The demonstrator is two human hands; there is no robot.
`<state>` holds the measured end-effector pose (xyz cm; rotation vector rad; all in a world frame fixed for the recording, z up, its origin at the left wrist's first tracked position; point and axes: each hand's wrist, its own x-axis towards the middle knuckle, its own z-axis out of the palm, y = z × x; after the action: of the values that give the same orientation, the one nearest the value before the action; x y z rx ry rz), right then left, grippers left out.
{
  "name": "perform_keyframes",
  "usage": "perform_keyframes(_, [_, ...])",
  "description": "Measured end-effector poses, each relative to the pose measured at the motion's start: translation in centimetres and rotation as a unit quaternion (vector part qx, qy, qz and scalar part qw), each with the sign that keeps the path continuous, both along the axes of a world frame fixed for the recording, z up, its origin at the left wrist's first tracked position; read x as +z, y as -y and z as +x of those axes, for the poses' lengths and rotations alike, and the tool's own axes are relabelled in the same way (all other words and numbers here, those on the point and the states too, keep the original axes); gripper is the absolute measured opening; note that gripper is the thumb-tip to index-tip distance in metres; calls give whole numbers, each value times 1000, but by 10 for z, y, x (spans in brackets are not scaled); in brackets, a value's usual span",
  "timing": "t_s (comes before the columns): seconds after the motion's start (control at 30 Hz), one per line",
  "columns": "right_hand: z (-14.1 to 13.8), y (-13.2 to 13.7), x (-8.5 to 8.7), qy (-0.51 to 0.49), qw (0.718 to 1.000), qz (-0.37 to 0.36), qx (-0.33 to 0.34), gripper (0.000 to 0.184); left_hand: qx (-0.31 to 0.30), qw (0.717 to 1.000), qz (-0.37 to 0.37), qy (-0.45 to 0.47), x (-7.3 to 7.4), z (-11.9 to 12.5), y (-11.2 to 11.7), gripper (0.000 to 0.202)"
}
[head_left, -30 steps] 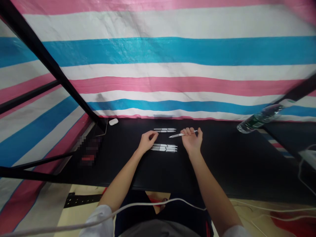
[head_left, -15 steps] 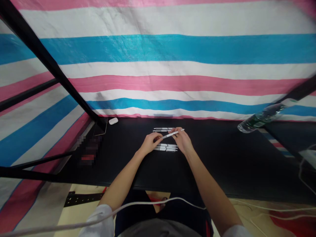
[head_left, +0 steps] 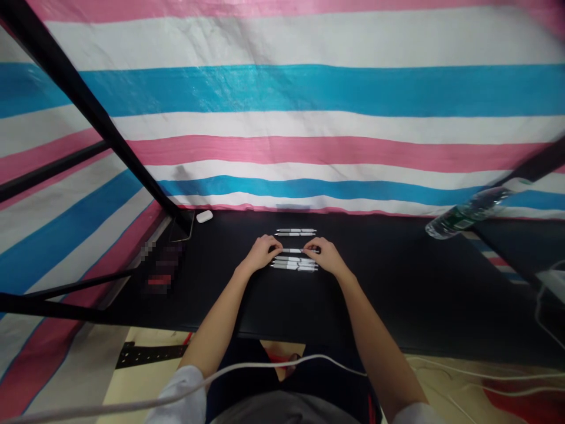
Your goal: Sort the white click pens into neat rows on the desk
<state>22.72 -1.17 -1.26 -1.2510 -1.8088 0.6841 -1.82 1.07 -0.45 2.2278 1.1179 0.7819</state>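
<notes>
A white-and-grey pen [head_left: 292, 251] lies level between my hands, pinched at both ends. My left hand [head_left: 261, 253] has its fingertips closed on the left end. On the right end, the thumb and fingers of my right hand [head_left: 325, 254] are closed. Just below it, nearer to me, is a group of similar pens [head_left: 294, 267] side by side on the black table [head_left: 375, 282]. Beyond my hands, two more pens [head_left: 295, 231] lie parallel to each other. Whether the held pen touches the table I cannot tell.
A white earbud case [head_left: 204, 216] and a dark phone [head_left: 182, 227] rest at the back left. Toward the back right a clear plastic bottle [head_left: 468, 215] appears tilted. A striped sheet [head_left: 309, 88] stands behind the table, and a white cable [head_left: 247, 362] crosses in front of me.
The pen has come down from a slanted position to level, nearer the close group. My right hand has moved lower, uncovering the two far pens. Both hands still grip the pen.
</notes>
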Motion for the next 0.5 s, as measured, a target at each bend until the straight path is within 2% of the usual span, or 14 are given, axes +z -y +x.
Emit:
perform_keyframes(0.17, [2, 0, 0, 13, 1000, 1, 16, 1, -9, 1000, 5, -13, 0, -2, -1, 17])
perform_keyframes(0.37, [4, 1, 1, 5, 999, 2, 41, 8, -28, 1000, -2, 10, 5, -4, 1, 18])
perform_keyframes(0.5, [4, 1, -1, -7, 999, 8, 37, 12, -6, 1000, 4, 20, 11, -13, -1, 22])
